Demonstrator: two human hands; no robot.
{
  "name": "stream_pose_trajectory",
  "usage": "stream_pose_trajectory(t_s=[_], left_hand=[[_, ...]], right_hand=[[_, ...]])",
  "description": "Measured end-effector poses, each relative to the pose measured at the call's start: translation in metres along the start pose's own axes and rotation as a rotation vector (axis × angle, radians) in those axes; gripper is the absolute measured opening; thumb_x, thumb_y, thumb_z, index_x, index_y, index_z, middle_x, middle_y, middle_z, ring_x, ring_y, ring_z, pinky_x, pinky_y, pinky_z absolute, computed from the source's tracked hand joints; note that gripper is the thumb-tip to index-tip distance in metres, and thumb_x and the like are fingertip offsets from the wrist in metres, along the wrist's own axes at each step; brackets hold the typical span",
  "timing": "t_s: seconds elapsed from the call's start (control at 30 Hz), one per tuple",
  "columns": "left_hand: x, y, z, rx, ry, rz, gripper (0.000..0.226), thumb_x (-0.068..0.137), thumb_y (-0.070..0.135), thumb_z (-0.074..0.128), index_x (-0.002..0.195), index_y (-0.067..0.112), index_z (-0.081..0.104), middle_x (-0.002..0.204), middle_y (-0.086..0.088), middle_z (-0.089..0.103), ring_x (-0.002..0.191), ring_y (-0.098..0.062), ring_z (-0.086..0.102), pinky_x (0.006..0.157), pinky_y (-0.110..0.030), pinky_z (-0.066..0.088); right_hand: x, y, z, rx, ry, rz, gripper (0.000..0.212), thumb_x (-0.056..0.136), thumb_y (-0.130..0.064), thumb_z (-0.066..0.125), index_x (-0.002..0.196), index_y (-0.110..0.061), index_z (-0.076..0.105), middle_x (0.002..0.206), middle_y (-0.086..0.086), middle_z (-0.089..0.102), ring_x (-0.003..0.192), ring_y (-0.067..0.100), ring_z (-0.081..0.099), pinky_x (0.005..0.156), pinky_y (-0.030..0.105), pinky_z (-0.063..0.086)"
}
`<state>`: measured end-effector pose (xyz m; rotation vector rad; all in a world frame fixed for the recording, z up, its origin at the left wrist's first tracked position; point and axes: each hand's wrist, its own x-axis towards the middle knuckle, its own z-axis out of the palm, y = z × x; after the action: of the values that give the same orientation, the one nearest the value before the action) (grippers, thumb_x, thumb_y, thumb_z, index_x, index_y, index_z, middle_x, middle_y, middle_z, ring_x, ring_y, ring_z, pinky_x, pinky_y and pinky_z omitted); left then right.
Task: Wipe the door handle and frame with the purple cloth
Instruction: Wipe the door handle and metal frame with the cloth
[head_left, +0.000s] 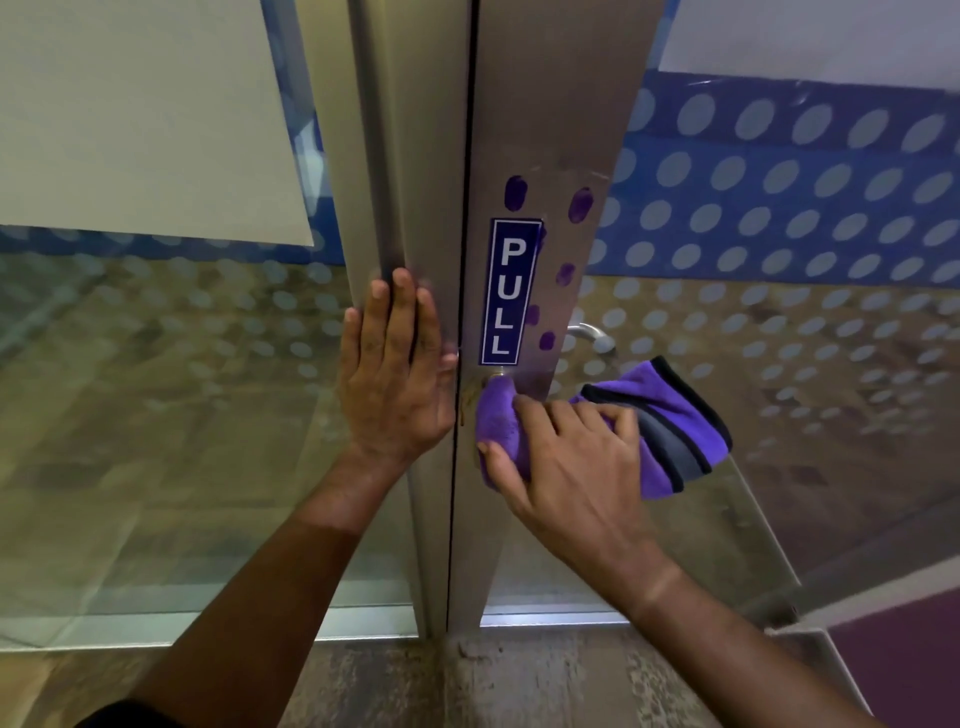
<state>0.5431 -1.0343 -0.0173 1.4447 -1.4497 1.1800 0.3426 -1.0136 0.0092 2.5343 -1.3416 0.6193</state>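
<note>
So the left hand (395, 369) is flat and wide open, fingers straight and close together, palm pressed against the metal door frame (400, 182) right beside the dark seam where the two metal uprights meet. It holds nothing, just leans on the metal.

The right hand (566, 462) is curled around the purple cloth (670, 431), fingers bent over the top and thumb tucked under, gripping a bunched wad of it. That wad is pushed against the right-hand upright just below the blue PULL sticker (508, 291), about where a brass-looking lock (500, 372) peeks out above the cloth. The rest of the cloth, with its dark edging and grey stripe, flops out to the right of the knuckles, over the glass.

The silver door handle (592, 336) sticks out at the upright's right edge, just above the cloth and not touching it as far as I can see. A few purple smudges (579, 205) dot the metal around the sticker.
</note>
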Motion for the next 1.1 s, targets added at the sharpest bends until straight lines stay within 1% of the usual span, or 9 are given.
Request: stream_pose_trajectory(t_s=[0.27, 0.4, 0.5, 0.6, 0.7, 0.77, 0.83, 0.97, 1.1], left_hand=[[0.001, -0.001, -0.003, -0.010, -0.029, -0.017, 0.065, 0.104, 0.033, 0.025, 0.156, 0.014, -0.008, 0.165, -0.001, -0.020, 0.153, -0.018, -0.014, 0.125, -0.038, -0.007], [0.000, 0.000, -0.002, -0.003, -0.024, -0.020, 0.064, 0.104, 0.033, 0.025, 0.156, 0.013, -0.008, 0.165, -0.001, -0.019, 0.153, -0.018, -0.014, 0.125, -0.038, -0.007], [0.001, 0.001, -0.002, -0.005, -0.016, -0.015, 0.064, 0.104, 0.033, 0.025, 0.156, 0.012, -0.007, 0.165, -0.001, -0.018, 0.153, -0.018, -0.013, 0.125, -0.038, -0.006], [0.001, 0.001, -0.004, -0.020, -0.015, -0.021, 0.064, 0.104, 0.033, 0.025, 0.156, 0.012, -0.006, 0.165, -0.001, -0.018, 0.153, -0.018, -0.013, 0.125, -0.038, -0.006], [0.002, 0.001, -0.004, -0.015, -0.026, -0.017, 0.066, 0.103, 0.034, 0.025, 0.156, 0.014, -0.009, 0.165, 0.001, -0.021, 0.153, -0.017, -0.015, 0.125, -0.037, -0.007], [0.002, 0.000, -0.004, -0.015, -0.028, -0.021, 0.066, 0.103, 0.034, 0.024, 0.155, 0.015, -0.011, 0.164, 0.001, -0.022, 0.153, -0.016, -0.016, 0.125, -0.037, -0.008], [0.002, 0.001, -0.004, -0.012, -0.037, -0.025, 0.066, 0.103, 0.034, 0.024, 0.155, 0.015, -0.013, 0.164, 0.002, -0.023, 0.152, -0.016, -0.017, 0.125, -0.037, -0.008], [0.003, 0.001, -0.006, -0.012, -0.038, -0.018, 0.067, 0.103, 0.034, 0.024, 0.155, 0.015, -0.013, 0.164, 0.001, -0.024, 0.152, -0.016, -0.018, 0.125, -0.037, -0.008], [0.003, 0.003, -0.006, -0.031, -0.025, -0.021, 0.064, 0.104, 0.034, 0.022, 0.156, 0.014, -0.010, 0.165, 0.002, -0.021, 0.153, -0.016, -0.016, 0.125, -0.038, -0.006]], right_hand=[[-0.009, 0.072, 0.014, 0.151, 0.176, -0.268, 0.048, 0.091, -0.057, 0.051, 0.107, -0.016, 0.069, 0.099, -0.001, 0.070, 0.089, 0.022, 0.063, 0.084, 0.043, 0.039], [-0.009, 0.055, 0.020, 0.210, 0.304, -0.119, 0.042, 0.091, -0.054, 0.052, 0.095, -0.017, 0.071, 0.089, 0.000, 0.070, 0.082, 0.025, 0.064, 0.084, 0.044, 0.039], [-0.007, 0.018, 0.025, 0.126, 0.333, -0.007, 0.042, 0.090, -0.058, 0.052, 0.099, -0.021, 0.071, 0.090, -0.001, 0.070, 0.083, 0.024, 0.062, 0.088, 0.043, 0.039], [-0.008, 0.005, 0.032, 0.043, 0.358, -0.062, 0.046, 0.089, -0.058, 0.056, 0.110, -0.019, 0.070, 0.098, 0.003, 0.071, 0.085, 0.025, 0.062, 0.089, 0.045, 0.040], [-0.013, 0.044, 0.029, 0.046, 0.348, -0.239, 0.049, 0.089, -0.058, 0.059, 0.113, -0.017, 0.069, 0.105, 0.005, 0.070, 0.090, 0.024, 0.063, 0.089, 0.045, 0.041], [-0.017, 0.077, 0.026, 0.089, 0.314, -0.283, 0.050, 0.088, -0.056, 0.059, 0.112, -0.014, 0.070, 0.107, 0.006, 0.069, 0.095, 0.025, 0.062, 0.088, 0.045, 0.039], [-0.019, 0.089, 0.026, 0.164, 0.289, -0.245, 0.051, 0.087, -0.055, 0.058, 0.111, -0.012, 0.070, 0.107, 0.008, 0.068, 0.100, 0.025, 0.059, 0.087, 0.047, 0.038], [-0.018, 0.050, 0.029, 0.307, 0.358, 0.002, 0.041, 0.092, -0.051, 0.053, 0.106, -0.016, 0.070, 0.104, 0.000, 0.069, 0.101, 0.023, 0.059, 0.090, 0.048, 0.035], [-0.023, 0.043, 0.034, 0.224, 0.372, -0.090, 0.043, 0.093, -0.055, 0.052, 0.112, -0.021, 0.069, 0.112, -0.001, 0.068, 0.107, 0.020, 0.057, 0.097, 0.049, 0.032]])
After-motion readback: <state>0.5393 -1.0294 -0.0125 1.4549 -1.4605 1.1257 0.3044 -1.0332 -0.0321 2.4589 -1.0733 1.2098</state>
